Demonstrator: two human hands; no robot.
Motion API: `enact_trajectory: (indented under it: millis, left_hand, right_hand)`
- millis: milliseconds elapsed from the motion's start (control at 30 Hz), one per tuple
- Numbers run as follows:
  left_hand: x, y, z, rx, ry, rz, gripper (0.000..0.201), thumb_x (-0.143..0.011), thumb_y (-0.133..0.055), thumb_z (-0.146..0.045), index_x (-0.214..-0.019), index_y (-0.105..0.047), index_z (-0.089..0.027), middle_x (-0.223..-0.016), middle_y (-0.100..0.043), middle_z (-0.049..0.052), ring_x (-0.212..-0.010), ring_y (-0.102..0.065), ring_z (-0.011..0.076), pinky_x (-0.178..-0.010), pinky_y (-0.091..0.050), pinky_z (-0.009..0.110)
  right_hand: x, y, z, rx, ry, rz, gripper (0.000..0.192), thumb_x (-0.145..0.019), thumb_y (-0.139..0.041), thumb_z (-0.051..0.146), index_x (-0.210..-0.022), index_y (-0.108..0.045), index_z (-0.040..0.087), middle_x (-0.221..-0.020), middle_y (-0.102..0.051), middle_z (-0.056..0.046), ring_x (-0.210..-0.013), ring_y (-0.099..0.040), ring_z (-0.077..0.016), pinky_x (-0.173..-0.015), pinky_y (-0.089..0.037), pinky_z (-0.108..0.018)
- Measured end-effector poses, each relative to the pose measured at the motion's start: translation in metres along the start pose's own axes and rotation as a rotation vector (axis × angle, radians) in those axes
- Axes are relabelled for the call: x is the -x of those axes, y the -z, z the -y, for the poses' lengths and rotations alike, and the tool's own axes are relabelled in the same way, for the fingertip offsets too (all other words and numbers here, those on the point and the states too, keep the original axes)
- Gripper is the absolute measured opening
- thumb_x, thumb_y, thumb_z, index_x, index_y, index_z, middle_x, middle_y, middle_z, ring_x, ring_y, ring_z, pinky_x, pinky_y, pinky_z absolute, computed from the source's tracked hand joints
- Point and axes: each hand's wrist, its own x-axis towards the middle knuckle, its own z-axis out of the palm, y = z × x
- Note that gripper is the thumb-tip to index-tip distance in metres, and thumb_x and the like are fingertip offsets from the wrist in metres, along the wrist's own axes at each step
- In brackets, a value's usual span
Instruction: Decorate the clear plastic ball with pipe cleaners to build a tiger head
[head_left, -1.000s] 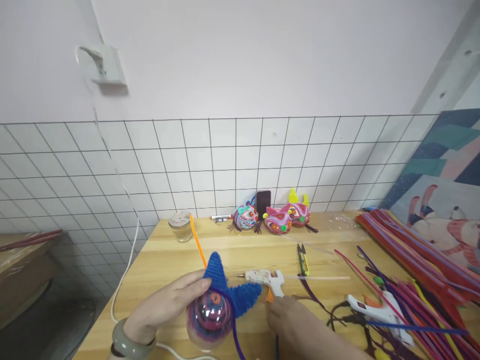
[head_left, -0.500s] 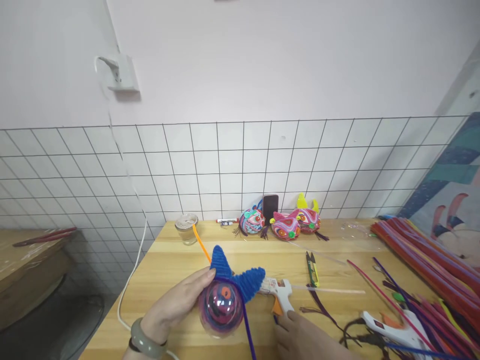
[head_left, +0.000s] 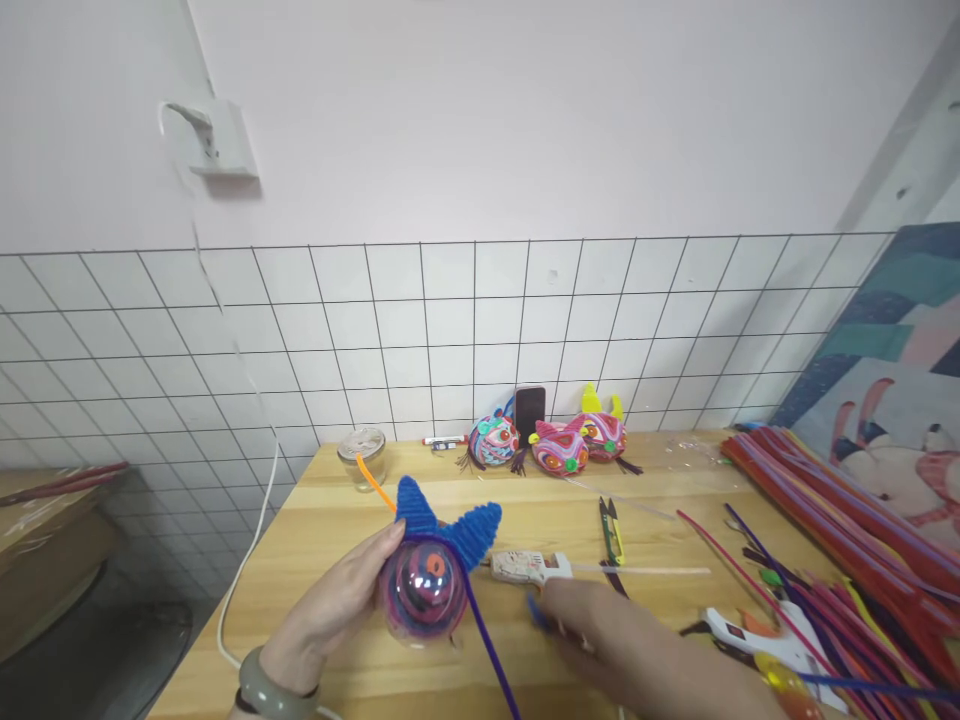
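My left hand (head_left: 330,612) grips a clear ball (head_left: 422,592) wound inside with pink and purple, an orange eye on its front and two blue fuzzy ears (head_left: 448,517) on top. I hold it just above the wooden table (head_left: 337,520). A purple pipe cleaner (head_left: 491,655) trails from the ball toward me. My right hand (head_left: 630,655) is blurred. Its fingertips rest over the handle of a white glue gun (head_left: 527,567) lying beside the ball, with a blue bit at the fingertips. I cannot see whether it grips anything.
Three finished decorated balls (head_left: 556,445) and a phone (head_left: 529,408) stand against the tiled wall. Also on the table are a glass jar (head_left: 361,455), an orange pipe cleaner (head_left: 373,485), snips (head_left: 609,520), a second glue gun (head_left: 757,635) and several pipe cleaners (head_left: 840,520) at the right. A white cable (head_left: 247,560) hangs at the left edge.
My left hand has shifted the ball a little to the left. My right hand has moved up over the glue gun's handle, hiding its orange trigger.
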Motion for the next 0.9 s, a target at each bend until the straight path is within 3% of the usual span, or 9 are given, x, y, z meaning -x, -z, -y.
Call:
enact_trajectory:
  millis: [67,133,267,367,500,567,667,767,900]
  left_hand:
    - [-0.001,0.000,0.000,0.018,-0.006,-0.018,0.044,-0.077,-0.061,-0.051,-0.100,-0.072,-0.015,-0.118,-0.069,0.008,-0.119,-0.054,0.0287,-0.110,-0.030,0.045]
    - [-0.003,-0.002,0.001,0.025,0.010,-0.045,0.046,-0.077,-0.061,-0.051,-0.103,-0.071,-0.015,-0.116,-0.070,0.009,-0.116,-0.056,0.0294,-0.107,-0.033,0.046]
    - [-0.007,-0.005,0.005,0.026,0.054,-0.070,0.051,-0.077,-0.059,-0.054,-0.107,-0.069,-0.013,-0.105,-0.074,0.011,-0.103,-0.063,0.0314,-0.098,-0.041,0.050]
    - [-0.010,-0.006,0.010,0.045,0.068,-0.073,0.053,-0.077,-0.059,-0.054,-0.109,-0.069,-0.013,-0.101,-0.075,0.012,-0.097,-0.066,0.0301,-0.098,-0.041,0.047]
    - [-0.011,-0.008,0.016,0.092,0.077,-0.046,0.049,-0.078,-0.059,-0.051,-0.109,-0.069,-0.013,-0.104,-0.075,0.011,-0.097,-0.066,0.0289,-0.101,-0.038,0.045]
    - [-0.011,-0.008,0.017,0.105,0.075,-0.012,0.048,-0.080,-0.058,-0.051,-0.107,-0.069,-0.013,-0.108,-0.073,0.012,-0.102,-0.064,0.0292,-0.102,-0.037,0.045]
    - [-0.011,-0.011,0.016,0.119,0.072,0.029,0.048,-0.082,-0.055,-0.050,-0.107,-0.069,-0.013,-0.115,-0.070,0.012,-0.106,-0.062,0.0295,-0.104,-0.036,0.045]
    - [-0.011,-0.015,0.016,0.132,0.045,0.036,0.048,-0.082,-0.056,-0.049,-0.110,-0.067,-0.012,-0.118,-0.068,0.013,-0.110,-0.060,0.0300,-0.103,-0.037,0.045]
    - [-0.009,-0.021,0.016,0.180,0.042,0.018,0.043,-0.082,-0.058,-0.046,-0.107,-0.069,-0.014,-0.118,-0.069,0.011,-0.113,-0.058,0.0287,-0.104,-0.036,0.043]
  right_hand:
    - [0.002,0.012,-0.020,-0.204,-0.257,-0.103,0.019,-0.089,-0.042,0.019,-0.081,-0.059,0.017,-0.073,-0.065,0.000,-0.065,-0.058,-0.0127,-0.057,-0.044,-0.021]
    - [0.007,0.023,-0.048,-0.243,-0.370,-0.157,0.029,-0.092,-0.034,0.024,-0.097,-0.060,0.013,-0.077,-0.067,-0.003,-0.067,-0.062,-0.0153,-0.059,-0.048,-0.024]
    - [0.025,0.034,-0.104,-0.251,-0.525,-0.205,0.033,-0.089,-0.039,0.031,-0.094,-0.065,0.013,-0.095,-0.072,-0.007,-0.088,-0.065,-0.0228,-0.077,-0.049,-0.030]
    - [0.039,0.030,-0.135,-0.214,-0.649,-0.216,0.029,-0.087,-0.045,0.031,-0.078,-0.067,0.015,-0.082,-0.074,-0.007,-0.083,-0.066,-0.0254,-0.075,-0.049,-0.032]
    - [0.049,0.024,-0.156,-0.162,-0.774,-0.226,0.024,-0.088,-0.056,0.036,-0.081,-0.065,0.015,-0.082,-0.069,-0.001,-0.076,-0.065,-0.0178,-0.074,-0.049,-0.034]
    - [0.048,0.025,-0.156,-0.147,-0.811,-0.244,0.023,-0.088,-0.058,0.035,-0.080,-0.064,0.015,-0.083,-0.068,-0.001,-0.076,-0.064,-0.0167,-0.075,-0.049,-0.035]
    - [0.037,0.030,-0.141,-0.175,-0.804,-0.298,0.017,-0.081,-0.060,0.029,-0.077,-0.068,0.015,-0.088,-0.071,-0.011,-0.085,-0.064,-0.0250,-0.081,-0.046,-0.040]
    - [0.019,0.033,-0.104,-0.306,-0.704,-0.319,0.029,-0.078,-0.058,0.035,-0.097,-0.070,0.017,-0.106,-0.070,-0.016,-0.096,-0.064,-0.0305,-0.086,-0.045,-0.041]
    - [-0.003,0.027,-0.036,-0.581,-0.558,-0.254,0.052,-0.082,-0.050,0.051,-0.118,-0.061,0.014,-0.110,-0.070,-0.012,-0.099,-0.066,-0.0254,-0.082,-0.052,-0.034]
